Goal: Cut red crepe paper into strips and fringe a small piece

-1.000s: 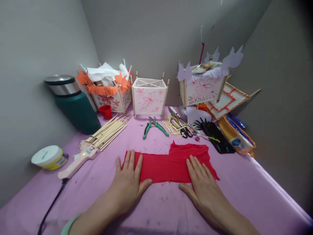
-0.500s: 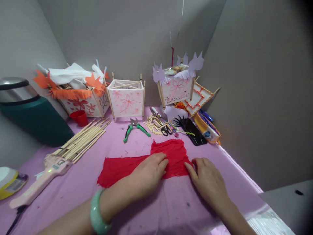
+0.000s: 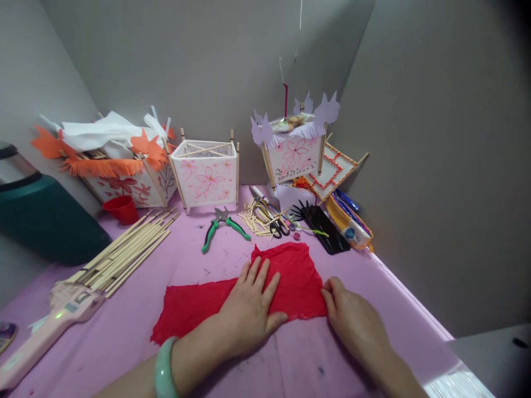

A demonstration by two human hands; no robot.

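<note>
A crinkled red sheet (image 3: 296, 276), either crepe paper or thin cloth, is spread on the table in an L shape, with a long strip running left and a wider part at right. My left hand (image 3: 251, 307) lies flat on its middle with the fingers spread, a pale green bangle (image 3: 166, 367) on that wrist. At the sheet's right edge, my right hand (image 3: 352, 312) pinches the border between thumb and fingers. The fingertips' exact hold is partly hidden by the hand.
Beyond the sheet lie green-handled pliers (image 3: 224, 224), scissors (image 3: 277, 226) among short sticks, and a black phone (image 3: 326, 229). Paper lanterns (image 3: 205, 179) stand along the back wall. To the left are a glue gun (image 3: 68, 315), a stick bundle (image 3: 128, 249), a red cup (image 3: 121, 210) and a green bottle (image 3: 50, 218).
My left hand's fingers have spread out flat over the sheet. My right hand's fingers have closed together at the right edge. The whole view has shifted slightly.
</note>
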